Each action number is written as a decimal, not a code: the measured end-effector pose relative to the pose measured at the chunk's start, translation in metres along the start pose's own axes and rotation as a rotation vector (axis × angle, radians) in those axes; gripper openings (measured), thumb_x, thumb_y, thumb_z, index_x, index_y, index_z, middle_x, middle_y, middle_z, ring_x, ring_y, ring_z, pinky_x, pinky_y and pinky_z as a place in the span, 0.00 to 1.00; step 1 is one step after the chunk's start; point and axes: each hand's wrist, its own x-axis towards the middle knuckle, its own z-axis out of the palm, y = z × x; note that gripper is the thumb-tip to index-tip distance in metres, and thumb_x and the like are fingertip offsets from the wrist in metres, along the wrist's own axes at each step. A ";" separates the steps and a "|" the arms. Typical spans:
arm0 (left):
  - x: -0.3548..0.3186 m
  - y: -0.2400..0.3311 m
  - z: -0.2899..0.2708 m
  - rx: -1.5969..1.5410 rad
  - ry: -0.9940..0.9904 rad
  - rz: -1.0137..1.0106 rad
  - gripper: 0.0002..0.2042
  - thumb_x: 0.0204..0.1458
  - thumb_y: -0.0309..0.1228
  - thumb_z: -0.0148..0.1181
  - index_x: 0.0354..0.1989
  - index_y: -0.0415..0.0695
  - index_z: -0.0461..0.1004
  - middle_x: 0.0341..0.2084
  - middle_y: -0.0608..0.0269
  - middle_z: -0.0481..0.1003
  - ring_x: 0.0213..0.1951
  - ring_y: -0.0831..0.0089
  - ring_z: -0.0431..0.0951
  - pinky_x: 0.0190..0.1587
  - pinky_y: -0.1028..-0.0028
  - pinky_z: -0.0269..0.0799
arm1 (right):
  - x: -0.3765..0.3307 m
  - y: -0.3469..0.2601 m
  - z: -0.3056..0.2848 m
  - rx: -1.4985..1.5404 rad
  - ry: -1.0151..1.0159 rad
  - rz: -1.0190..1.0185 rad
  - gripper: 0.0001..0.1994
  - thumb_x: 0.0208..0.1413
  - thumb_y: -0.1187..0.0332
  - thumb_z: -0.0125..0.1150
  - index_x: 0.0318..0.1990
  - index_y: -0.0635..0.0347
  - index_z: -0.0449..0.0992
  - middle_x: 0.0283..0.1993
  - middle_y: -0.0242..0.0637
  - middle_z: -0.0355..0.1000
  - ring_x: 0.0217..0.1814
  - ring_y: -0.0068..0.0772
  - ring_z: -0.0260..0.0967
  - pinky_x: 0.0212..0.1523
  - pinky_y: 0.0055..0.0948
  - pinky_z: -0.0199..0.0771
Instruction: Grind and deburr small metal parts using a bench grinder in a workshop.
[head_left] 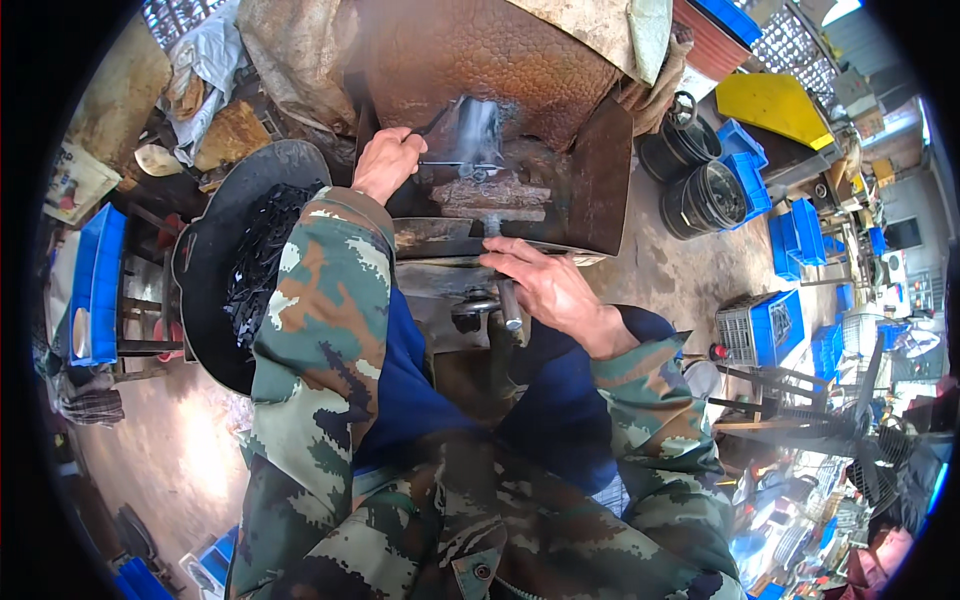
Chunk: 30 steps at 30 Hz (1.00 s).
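Left hand [385,160], upper centre of frame, was closed around a thin metal rod [440,140] whose long axis ran rightward into the rusty machine [500,150]. Right hand [545,290], mid-frame, fingers curled over a lever [510,305], lay below it.

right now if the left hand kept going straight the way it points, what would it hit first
The left hand holds a thin dark rod aimed up and right. Straight on, it would probably first meet the shiny metal piece inside the rusty machine housing, though depth is unclear.
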 end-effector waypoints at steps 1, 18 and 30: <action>0.003 -0.003 0.001 -0.005 0.002 -0.001 0.14 0.56 0.39 0.52 0.37 0.40 0.77 0.24 0.64 0.72 0.27 0.75 0.72 0.29 0.74 0.66 | -0.001 0.003 0.000 -0.002 -0.009 -0.001 0.25 0.47 0.80 0.56 0.56 0.55 0.72 0.65 0.34 0.65 0.52 0.48 0.73 0.45 0.45 0.79; 0.021 -0.004 0.030 -0.464 0.445 0.347 0.13 0.60 0.37 0.55 0.39 0.38 0.77 0.31 0.60 0.79 0.31 0.72 0.78 0.33 0.74 0.75 | 0.135 0.012 -0.028 0.726 0.678 0.289 0.12 0.59 0.65 0.65 0.46 0.62 0.76 0.43 0.35 0.75 0.35 0.23 0.73 0.24 0.24 0.80; -0.017 0.064 0.032 -0.195 0.394 0.333 0.11 0.53 0.36 0.53 0.33 0.43 0.78 0.28 0.43 0.78 0.36 0.43 0.78 0.42 0.51 0.74 | 0.200 0.087 -0.055 0.701 0.678 0.376 0.11 0.62 0.63 0.61 0.46 0.60 0.75 0.27 0.22 0.65 0.24 0.12 0.60 0.23 0.20 0.77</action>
